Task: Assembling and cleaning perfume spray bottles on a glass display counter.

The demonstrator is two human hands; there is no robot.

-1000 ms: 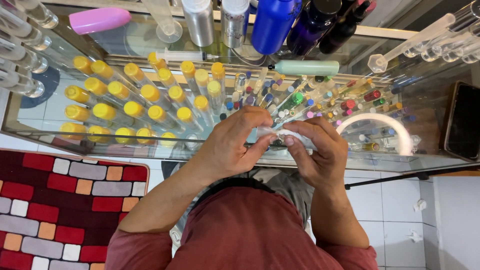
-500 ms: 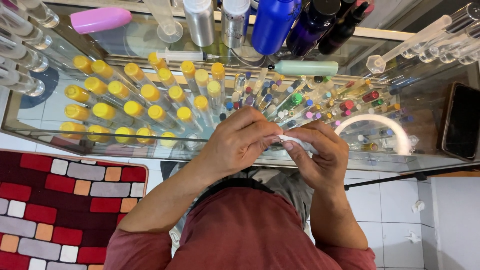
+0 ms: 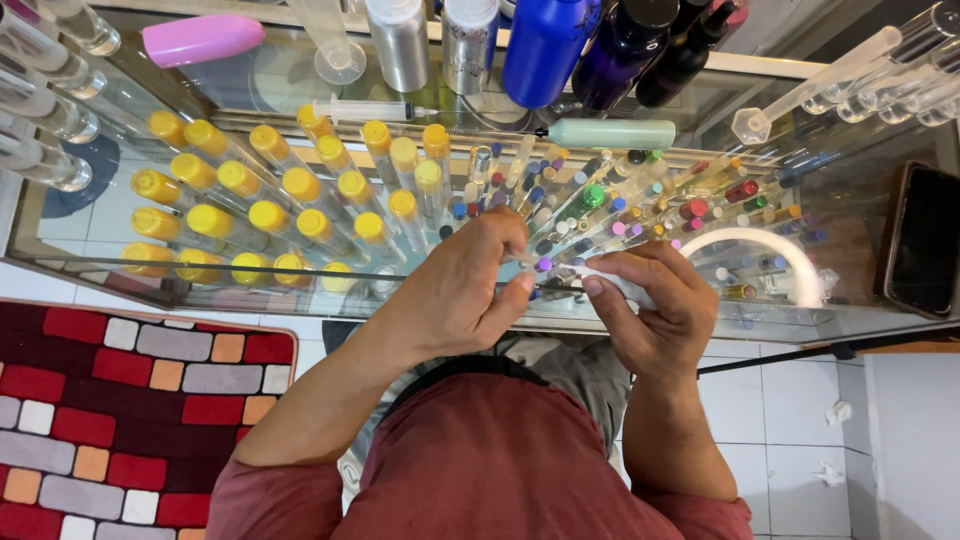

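glass table (image 3: 130, 285) fills the head view, crowded with rows of yellow-capped vials (image 3: 270, 215), a cluster of thin vials with coloured caps (image 3: 640, 205), a syringe (image 3: 365, 108), a pale green tube (image 3: 612, 133), a blue bottle (image 3: 545, 45) and metal bottles (image 3: 400, 45). a pink tube (image 3: 205, 38) lies at the far left edge, a dark phone (image 3: 922, 245) at the far right, and a ring light's glow (image 3: 760, 265) shows in the glass. below, white floor tiles and a red, grey and orange mat (image 3: 110, 400) are visible.

over the table's near edge, the left hand (image 3: 465, 290) curls its fingers towards a small clear vial (image 3: 560, 270), thumb and fingertips pinching at its end. the right hand (image 3: 655, 305) is closed around a white cloth or tissue (image 3: 615, 282) and appears to steady the same vial; whether it grips the vial itself cannot be told, as fingers hide it.

judging from this, the risk is a slip: the vial is small and smooth, held right above the packed rows, so a loose pinch or a nudging knuckle could drop it or scatter its neighbours off the near edge.
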